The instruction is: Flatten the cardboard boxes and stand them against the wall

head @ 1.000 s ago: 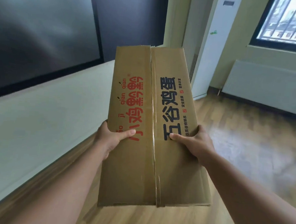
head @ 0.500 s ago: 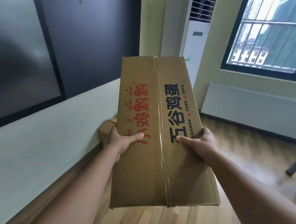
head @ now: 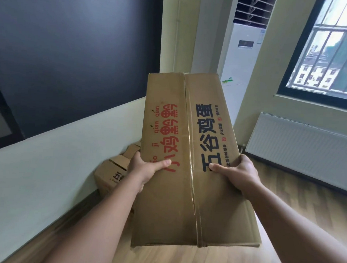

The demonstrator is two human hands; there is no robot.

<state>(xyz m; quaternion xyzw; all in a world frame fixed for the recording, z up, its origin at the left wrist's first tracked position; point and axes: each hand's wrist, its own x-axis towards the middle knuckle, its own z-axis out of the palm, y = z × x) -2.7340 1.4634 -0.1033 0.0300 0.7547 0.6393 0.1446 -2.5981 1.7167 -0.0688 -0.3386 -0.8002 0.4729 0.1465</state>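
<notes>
I hold a brown cardboard box (head: 175,209) in front of me, above the wooden floor. It is still box-shaped, its top flaps taped shut along the middle, with red print on the left flap and black print on the right. My left hand (head: 143,168) grips its left edge, thumb on top. My right hand (head: 235,172) grips its right edge the same way. More cardboard boxes (head: 112,172) stand on the floor against the left wall (head: 42,179), partly hidden behind the held box and my left arm.
The left wall is pale below and dark above. A white standing air conditioner (head: 241,60) fills the far corner. A white radiator (head: 302,148) runs under a barred window (head: 336,50) on the right. Wooden floor (head: 307,200) stretches to the right.
The view has tilted up and moved toward the corner. The boxes on the floor by the wall have come into sight. Both hands keep the same grip on the box.
</notes>
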